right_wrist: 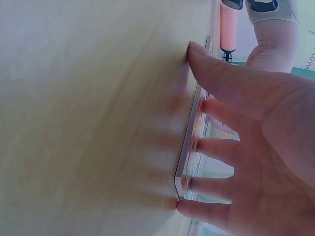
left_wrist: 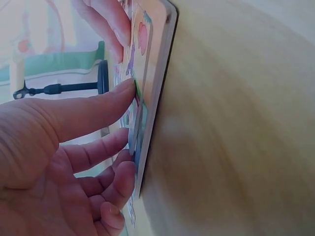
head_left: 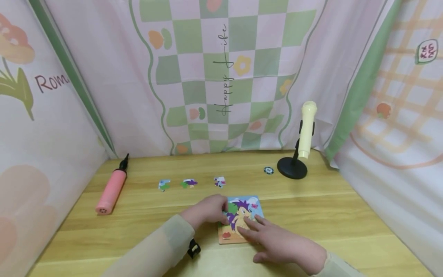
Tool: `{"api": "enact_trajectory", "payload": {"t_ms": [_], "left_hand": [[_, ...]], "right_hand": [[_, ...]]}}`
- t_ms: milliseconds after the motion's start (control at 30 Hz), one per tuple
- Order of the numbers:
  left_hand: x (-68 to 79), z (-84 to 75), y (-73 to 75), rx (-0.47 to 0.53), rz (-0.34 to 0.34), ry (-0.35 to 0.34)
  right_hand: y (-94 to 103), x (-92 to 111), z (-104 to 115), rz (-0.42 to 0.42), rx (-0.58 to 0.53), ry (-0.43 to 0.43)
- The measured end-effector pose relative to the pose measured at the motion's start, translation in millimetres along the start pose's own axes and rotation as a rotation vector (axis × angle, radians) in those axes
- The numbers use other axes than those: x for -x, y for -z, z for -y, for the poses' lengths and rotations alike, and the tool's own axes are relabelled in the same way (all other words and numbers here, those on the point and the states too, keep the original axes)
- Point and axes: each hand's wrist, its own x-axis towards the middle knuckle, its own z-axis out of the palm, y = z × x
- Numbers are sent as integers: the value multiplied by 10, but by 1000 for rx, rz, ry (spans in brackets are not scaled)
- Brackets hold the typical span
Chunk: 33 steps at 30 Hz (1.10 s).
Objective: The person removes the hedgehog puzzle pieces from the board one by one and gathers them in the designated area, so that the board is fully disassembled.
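Observation:
A square jigsaw puzzle board (head_left: 238,242) lies flat on the wooden table, showing a purple-haired cartoon animal on a blue and green ground. At its left side my left hand (head_left: 209,209) pinches a thin puzzle piece (left_wrist: 140,115) between thumb and fingers; in the left wrist view the piece's edge stands slightly raised from the board. My right hand (head_left: 280,242) has its fingers spread, with fingertips resting on the board's lower right part and the thumb on the table. Three loose puzzle pieces lie behind the board: one left (head_left: 164,185), one middle (head_left: 189,183), one right (head_left: 219,182).
A pink hand pump (head_left: 112,190) with a black nozzle lies at the left. A cream microphone (head_left: 306,130) leans in a black stand (head_left: 292,169) at the back right, beside a round chip (head_left: 268,170). Patterned curtains (head_left: 228,77) enclose the table.

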Motion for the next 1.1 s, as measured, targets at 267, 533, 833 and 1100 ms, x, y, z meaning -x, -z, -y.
{"api": "enact_trajectory", "payload": {"t_ms": [267, 533, 833, 1100], "left_hand": [[10, 25, 2, 95, -18, -7], [-28, 97, 23, 231, -31, -10], [-41, 125, 10, 251, -39, -27], [-45, 124, -6, 197, -57, -53]], "right_hand": [[5, -9, -4, -13, 22, 5], [1, -14, 2, -20, 30, 9], [-10, -42, 3, -11, 26, 5], [8, -67, 66, 13, 66, -6]]}}
